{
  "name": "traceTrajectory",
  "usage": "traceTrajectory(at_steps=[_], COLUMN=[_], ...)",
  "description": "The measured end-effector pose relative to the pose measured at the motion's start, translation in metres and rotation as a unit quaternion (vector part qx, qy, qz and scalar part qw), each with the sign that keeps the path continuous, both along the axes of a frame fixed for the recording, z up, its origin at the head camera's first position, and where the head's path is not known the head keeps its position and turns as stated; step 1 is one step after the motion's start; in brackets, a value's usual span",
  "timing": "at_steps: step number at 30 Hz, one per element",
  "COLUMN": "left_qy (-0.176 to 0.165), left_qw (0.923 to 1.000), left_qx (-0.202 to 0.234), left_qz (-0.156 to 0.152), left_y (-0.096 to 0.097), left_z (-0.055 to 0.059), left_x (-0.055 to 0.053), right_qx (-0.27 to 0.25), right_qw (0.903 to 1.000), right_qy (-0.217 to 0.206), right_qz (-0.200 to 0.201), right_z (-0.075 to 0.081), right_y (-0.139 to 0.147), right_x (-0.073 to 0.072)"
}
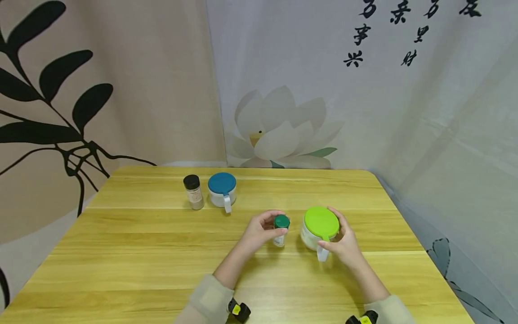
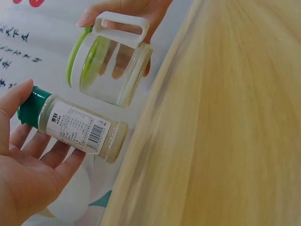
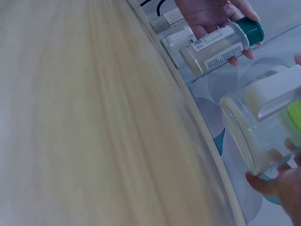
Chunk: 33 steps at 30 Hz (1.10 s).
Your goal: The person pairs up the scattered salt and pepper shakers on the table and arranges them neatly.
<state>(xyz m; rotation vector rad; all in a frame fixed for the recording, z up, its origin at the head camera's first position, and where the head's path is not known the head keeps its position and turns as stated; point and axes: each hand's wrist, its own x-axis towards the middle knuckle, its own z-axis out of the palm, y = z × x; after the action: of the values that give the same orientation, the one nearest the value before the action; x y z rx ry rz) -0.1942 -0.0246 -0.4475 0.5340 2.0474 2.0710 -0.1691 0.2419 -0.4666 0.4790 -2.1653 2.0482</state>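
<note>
My left hand (image 1: 261, 229) grips a small clear spice bottle (image 2: 82, 125) with a dark green cap, thumb on one side and fingers on the other. Its label carries a barcode, and pale contents show through it. To the right, my right hand (image 1: 344, 240) holds a glass jar (image 1: 311, 238) around its side, near the white handle (image 2: 121, 26). A lime-green lid (image 1: 321, 222) covers that jar. Bottle and jar stand upright, a short gap apart. Whether their bases touch the table, I cannot tell.
Farther back on the wooden table (image 1: 162, 270) stand a black-capped spice bottle (image 1: 194, 195) and a blue-lidded jar (image 1: 222, 191) with a white handle, side by side. A printed cloth (image 1: 283, 54) hangs behind the table's back edge.
</note>
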Motion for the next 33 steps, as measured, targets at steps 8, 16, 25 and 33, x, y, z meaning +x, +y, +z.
traceTrajectory(at_steps=[8,16,25,33], left_qy=[0.007,0.007,0.004,0.007], left_qw=[0.9999,0.9998,0.9997,0.9994], left_qx=[0.010,0.016,0.024,0.032], left_qz=[-0.003,-0.003,0.001,-0.007], left_y=[0.007,0.015,0.024,0.035], left_z=[0.023,0.025,0.025,0.024], left_x=[0.012,0.013,0.011,0.008], right_qx=[-0.012,-0.013,-0.030,-0.032], right_qw=[0.9997,0.9995,0.9990,0.9987], right_qy=[0.018,0.021,0.031,0.033], right_qz=[0.013,0.021,0.009,0.022], right_z=[-0.002,-0.004,-0.006,-0.005], right_y=[0.012,0.023,0.032,0.041], right_x=[0.001,0.002,0.003,0.004])
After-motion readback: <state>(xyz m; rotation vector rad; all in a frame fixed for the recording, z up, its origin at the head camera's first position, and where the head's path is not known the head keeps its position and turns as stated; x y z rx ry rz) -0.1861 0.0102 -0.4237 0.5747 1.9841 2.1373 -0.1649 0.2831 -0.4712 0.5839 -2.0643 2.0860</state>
